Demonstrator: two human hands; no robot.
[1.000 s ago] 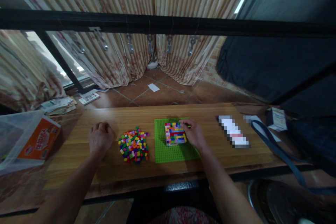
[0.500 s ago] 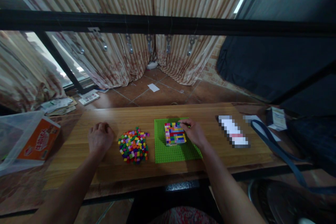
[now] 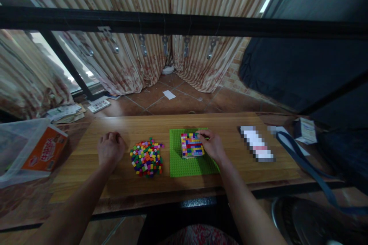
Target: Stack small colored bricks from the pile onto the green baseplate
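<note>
On the green studded baseplate (image 3: 176,166) stands a low block of multicoloured building bricks (image 3: 192,146), with mixed colours along its top. My right hand (image 3: 213,146) reaches in from the right, thumb and forefinger pinched at the block's far right corner. A small dark brick (image 3: 198,135) shows at these fingertips, partly covered. Left of the baseplate lies a loose pile of small coloured bricks (image 3: 146,157). Beyond the pile's left side, my left hand (image 3: 110,148) rests on the wooden table with its fingers curled in. Whatever it may hold is hidden.
The wooden tabletop (image 3: 138,126) carries a pixelated flat item (image 3: 257,143) at the right. A clear plastic bin (image 3: 17,149) with an orange label stands at the left. A blue strap (image 3: 304,164) and a small box (image 3: 305,130) lie at the right. A black bar (image 3: 184,23) crosses behind.
The view has shifted slightly. Both hands keep nearly the same places, the right one still pinching at the block's far right corner.
</note>
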